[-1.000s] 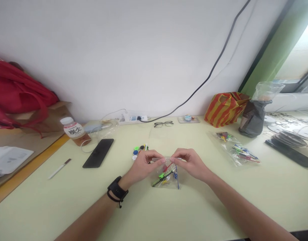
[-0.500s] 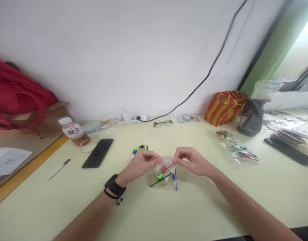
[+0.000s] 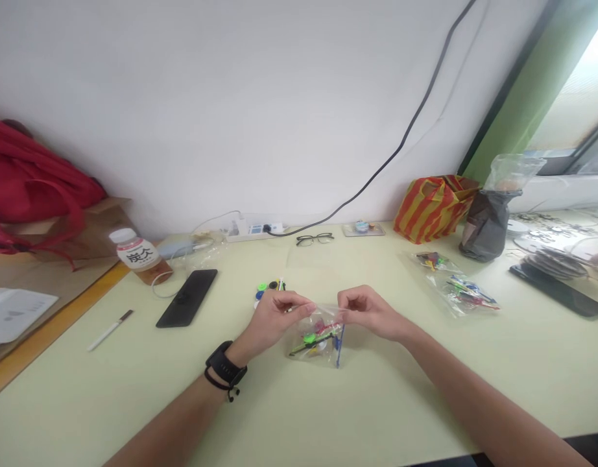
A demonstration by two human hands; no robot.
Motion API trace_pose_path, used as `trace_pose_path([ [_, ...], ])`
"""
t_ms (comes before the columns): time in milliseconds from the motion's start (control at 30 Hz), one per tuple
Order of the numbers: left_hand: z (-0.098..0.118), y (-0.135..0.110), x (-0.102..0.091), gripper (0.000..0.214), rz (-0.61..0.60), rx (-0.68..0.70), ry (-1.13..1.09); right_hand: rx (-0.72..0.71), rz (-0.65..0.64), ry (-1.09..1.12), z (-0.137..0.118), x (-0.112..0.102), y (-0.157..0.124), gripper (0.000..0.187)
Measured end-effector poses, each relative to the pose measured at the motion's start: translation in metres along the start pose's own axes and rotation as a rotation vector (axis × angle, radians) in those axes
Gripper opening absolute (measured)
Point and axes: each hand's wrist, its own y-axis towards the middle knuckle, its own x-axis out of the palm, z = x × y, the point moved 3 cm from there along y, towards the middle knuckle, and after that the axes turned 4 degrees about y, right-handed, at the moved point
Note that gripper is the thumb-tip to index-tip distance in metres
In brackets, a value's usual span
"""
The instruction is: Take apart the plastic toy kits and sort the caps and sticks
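Observation:
A clear plastic bag [image 3: 314, 360] hangs between my two hands over the table, with green, black, red and blue plastic pieces inside. My left hand [image 3: 278, 318] pinches its top left edge between thumb and fingers; a black watch is on that wrist. At the top right corner my right hand [image 3: 370, 312] grips the same bag, fingers curled in. Just behind my left hand lie small loose plastic parts [image 3: 263, 287] in green, blue, black and white, partly hidden by it.
To the left are a black phone [image 3: 188, 297], a pen [image 3: 109, 331] and a drink bottle [image 3: 141, 256]. Glasses [image 3: 314, 239] and a power strip [image 3: 255, 231] sit by the wall. At right lie filled bags [image 3: 464, 295], a striped bag [image 3: 428, 207] and a dark phone [image 3: 556, 290].
The bag's top edge has shifted slightly, and the red piece inside sits lower. Both hands keep their pinch. The whole view has moved a little.

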Motion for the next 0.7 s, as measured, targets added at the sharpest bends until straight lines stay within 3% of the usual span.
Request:
trace_pose_path([
  [100,0.0021,-0.0008,0.0023,0.019,-0.050,0.003,0.014,0.067,-0.123,-0.006,-0.0028,-0.0053,-0.0031,0.037],
  [400,0.0014,-0.0021,0.0045,0.016,-0.095,-0.006,0.034,0.141,-0.203,0.048,-0.0011,-0.0040,-0.0047,0.047],
  [700,-0.0002,-0.0006,0.0010,0.018,-0.017,0.011,0.033,0.074,-0.077,0.055,-0.0021,-0.0041,-0.0027,0.043],
])
